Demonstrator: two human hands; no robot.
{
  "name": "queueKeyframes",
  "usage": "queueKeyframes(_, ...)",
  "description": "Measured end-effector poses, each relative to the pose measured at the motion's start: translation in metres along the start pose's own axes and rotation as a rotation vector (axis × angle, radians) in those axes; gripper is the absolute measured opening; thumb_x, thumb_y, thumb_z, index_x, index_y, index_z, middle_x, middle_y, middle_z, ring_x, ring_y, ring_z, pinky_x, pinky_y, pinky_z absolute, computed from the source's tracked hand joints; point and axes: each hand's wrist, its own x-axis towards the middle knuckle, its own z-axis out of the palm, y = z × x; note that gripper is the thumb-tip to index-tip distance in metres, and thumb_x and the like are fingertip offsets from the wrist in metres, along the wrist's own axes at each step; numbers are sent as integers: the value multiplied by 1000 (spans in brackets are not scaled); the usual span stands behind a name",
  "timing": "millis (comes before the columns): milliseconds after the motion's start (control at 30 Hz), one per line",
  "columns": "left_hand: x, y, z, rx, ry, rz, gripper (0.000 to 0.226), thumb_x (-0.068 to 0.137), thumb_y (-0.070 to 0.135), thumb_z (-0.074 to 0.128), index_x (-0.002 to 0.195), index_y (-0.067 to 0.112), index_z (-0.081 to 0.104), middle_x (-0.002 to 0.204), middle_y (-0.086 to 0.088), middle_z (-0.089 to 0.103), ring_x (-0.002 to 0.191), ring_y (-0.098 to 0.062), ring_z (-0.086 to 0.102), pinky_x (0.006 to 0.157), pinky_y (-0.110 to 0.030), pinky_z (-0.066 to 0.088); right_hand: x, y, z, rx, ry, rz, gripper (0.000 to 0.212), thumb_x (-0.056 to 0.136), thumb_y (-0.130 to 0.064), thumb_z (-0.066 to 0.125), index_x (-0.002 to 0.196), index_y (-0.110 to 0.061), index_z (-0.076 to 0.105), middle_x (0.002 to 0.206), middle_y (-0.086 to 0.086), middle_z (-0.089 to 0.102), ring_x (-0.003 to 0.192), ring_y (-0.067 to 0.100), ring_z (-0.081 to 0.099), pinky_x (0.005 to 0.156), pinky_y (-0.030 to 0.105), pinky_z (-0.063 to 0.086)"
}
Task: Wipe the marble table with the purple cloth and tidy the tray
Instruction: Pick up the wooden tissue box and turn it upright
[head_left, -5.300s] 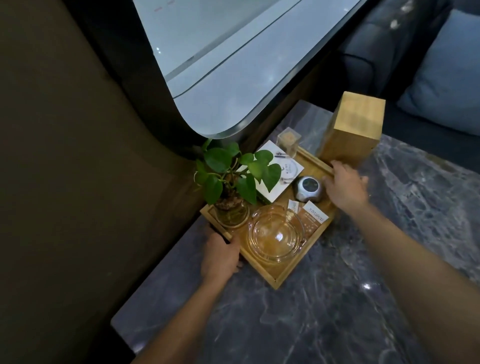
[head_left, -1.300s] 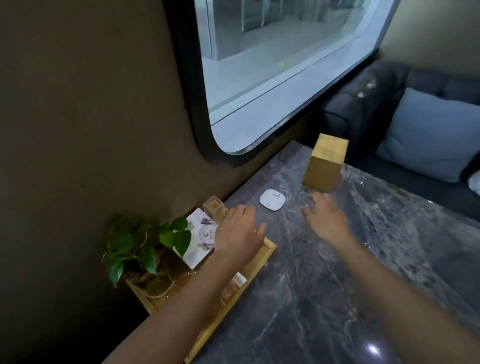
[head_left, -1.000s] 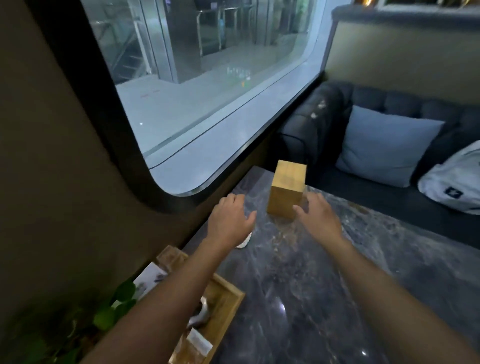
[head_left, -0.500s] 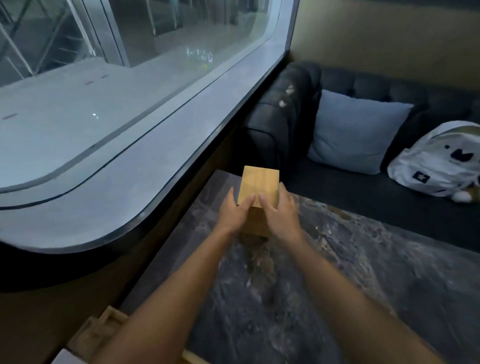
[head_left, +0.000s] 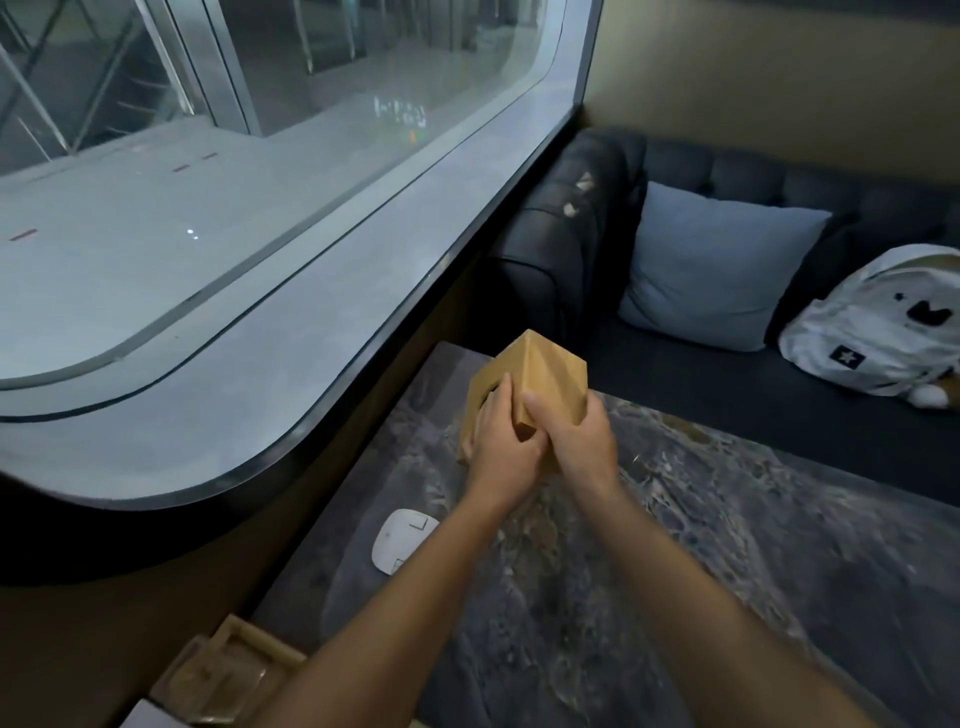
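Gripping the wooden box at centre frame, the left hand and right hand clasp its lower corner, tilting it above the marble worktop. To do this well, keep both palms firm and set it down flat, clear of the white disc just below. Only a corner of the tray shows, at the lower left edge. No purple cloth is in view.

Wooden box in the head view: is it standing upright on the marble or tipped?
Tipped. The wooden box is tilted, one corner pointing up, gripped by the left hand and right hand above the marble table.
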Motion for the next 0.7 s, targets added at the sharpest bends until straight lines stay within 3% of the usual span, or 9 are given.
queueKeyframes(167, -28, 13, -8, 151, 29, 74, 71, 86, 27, 58, 146, 22, 21, 151, 0, 34, 142, -16, 24, 118, -44, 9, -12, -3, -8, 19, -83, 77, 116, 49, -60, 77, 143, -18, 24, 141, 9, 42, 126, 29, 44, 103, 49, 42)
queueKeyframes(300, -46, 18, -16, 155, -24, 66, 72, 85, 33, 59, 146, 24, 21, 153, 0, 31, 141, -17, 23, 117, -42, 13, -24, 3, -18, 107, -112, 100, 97, 67, -40, 77, 144, -17, 23, 138, 8, 43, 121, 27, 47, 96, 44, 47)
queueKeyframes(400, -57, 14, -28, 115, -125, 80, 74, 76, 51, 59, 142, 34, 30, 149, 2, 36, 137, -19, 29, 114, -49, 26, -40, 10, -23, 235, -144, 146, 81, 74, -36, 72, 140, -18, 29, 128, 9, 50, 109, 26, 55, 85, 42, 53)
queueKeyframes(500, -66, 7, -43, -63, -27, 95, 56, 71, 56, 56, 124, 42, 47, 134, 8, 50, 125, -14, 44, 106, -49, 39, -54, 22, -22, 339, -177, 217, 76, 75, -38, 69, 138, -19, 31, 123, 10, 53, 104, 28, 57, 83, 44, 54)
queueKeyframes(600, -68, -3, -56, -83, 217, -94, 53, 82, 42, 58, 131, 31, 41, 140, -1, 44, 128, -20, 42, 105, -50, 39, -67, 35, -15, 461, -208, 306, 74, 73, -43, 67, 135, -22, 33, 120, 12, 54, 104, 30, 56, 78, 45, 54)
queueKeyframes(700, -63, -19, -69, -1, 246, -359, 63, 88, 37, 55, 141, 14, 30, 146, -11, 38, 133, -28, 37, 108, -49, 35, -77, 48, -4, 579, -222, 377, 73, 71, -47, 66, 132, -24, 36, 120, 14, 56, 105, 30, 57, 76, 45, 55)
